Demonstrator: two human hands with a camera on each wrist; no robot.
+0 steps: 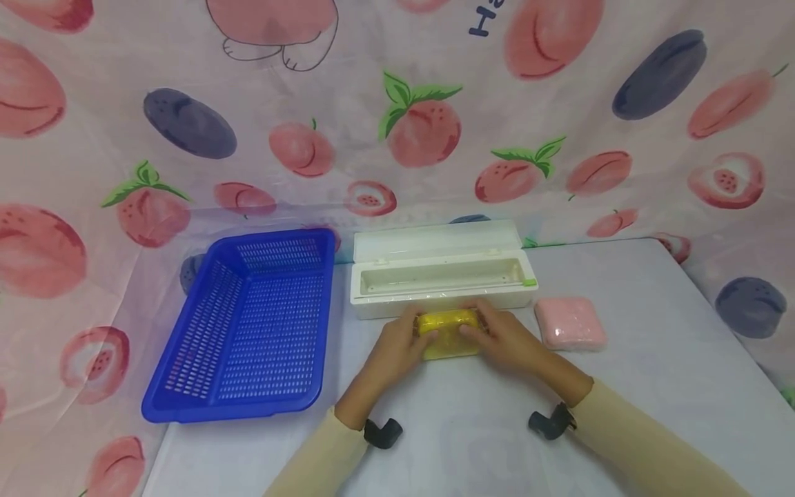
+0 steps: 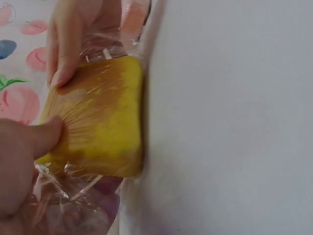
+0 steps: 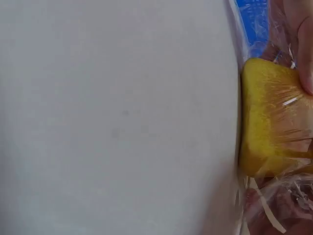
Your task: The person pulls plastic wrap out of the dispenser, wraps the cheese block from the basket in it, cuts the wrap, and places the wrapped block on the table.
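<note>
A yellow block (image 1: 450,343), sponge-like in look, is covered in clear cling film (image 2: 80,196) between my two hands. My left hand (image 1: 395,351) grips its left end, the thumb pressing on the top face. At the opposite end my right hand (image 1: 512,343) holds it, its thumb on the top too. Loose, crumpled film sticks out at both ends in the wrist views. Taut creases in the film run out from the thumbs across the yellow block (image 3: 261,117). The fingers underneath are mostly hidden.
Just beyond my hands stands a long white box (image 1: 444,300), its lid (image 1: 437,240) raised. A film-covered pink block (image 1: 570,323) lies right of my right hand. At left is a blue perforated basket (image 1: 273,331). A fruit-print cloth (image 1: 348,90) hangs behind the white table (image 1: 459,442).
</note>
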